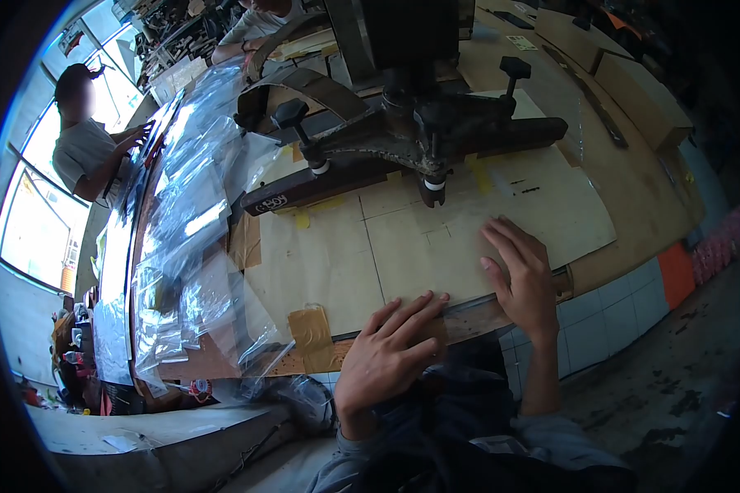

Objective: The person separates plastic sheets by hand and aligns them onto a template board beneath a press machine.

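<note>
My left hand (396, 352) rests at the front edge of the table, its fingers stretched forward over the edge of a pale sheet (321, 271) with dark lines drawn on it. To the right, my right hand (520, 279) is over the same sheet, fingers extended and somewhat blurred; whether it touches cannot be made out. Neither hand holds anything visible. Beyond them stands a dark metal machine (419, 135) with black knobs and a long bar lying across the sheet. Brown tape (310, 337) is stuck at the table edge left of my left hand.
Clear plastic bags (193, 222) cover the table's left side. Cardboard boxes (637, 103) and a long dark strip (588, 99) lie at the right. One person (90, 148) stands at the left; another person (259, 29) is behind the machine. Curved pieces (312, 90) lie left of it.
</note>
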{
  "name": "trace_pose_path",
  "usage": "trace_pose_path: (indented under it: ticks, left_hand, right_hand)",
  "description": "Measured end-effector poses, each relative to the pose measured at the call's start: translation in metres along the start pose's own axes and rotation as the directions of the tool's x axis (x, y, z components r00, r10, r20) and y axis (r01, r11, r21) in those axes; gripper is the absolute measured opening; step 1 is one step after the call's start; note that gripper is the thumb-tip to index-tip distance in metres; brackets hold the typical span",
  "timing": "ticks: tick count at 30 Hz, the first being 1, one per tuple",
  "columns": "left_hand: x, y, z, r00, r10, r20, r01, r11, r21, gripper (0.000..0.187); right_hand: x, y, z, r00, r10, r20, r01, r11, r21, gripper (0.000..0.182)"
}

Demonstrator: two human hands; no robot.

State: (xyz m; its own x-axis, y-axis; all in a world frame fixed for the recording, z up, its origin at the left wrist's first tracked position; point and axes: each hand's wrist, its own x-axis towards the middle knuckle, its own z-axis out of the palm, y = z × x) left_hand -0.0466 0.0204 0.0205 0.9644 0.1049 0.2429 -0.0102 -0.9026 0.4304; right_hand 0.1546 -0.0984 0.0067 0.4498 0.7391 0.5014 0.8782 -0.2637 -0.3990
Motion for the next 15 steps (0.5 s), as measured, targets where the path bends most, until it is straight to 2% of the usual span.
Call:
trace_pose_path:
  ticks: [7,15]
  left_hand:
    - [-0.0004,-0.0015,0.0017,1.0,0.007,-0.016,-0.008,1.0,-0.015,0.015]
    - [0.0001,-0.0016,0.0013,1.0,0.015,-0.026,-0.016,1.0,-0.023,0.017]
  right_hand:
    - [0.0015,0.0028,0.0047,0.984,-0.022,0.179,0.051,0.986,-0.157,0.045]
    - [0.0015,0.0037,0.0051,0.98,-0.026,0.195,0.06,0.983,-0.172,0.045]
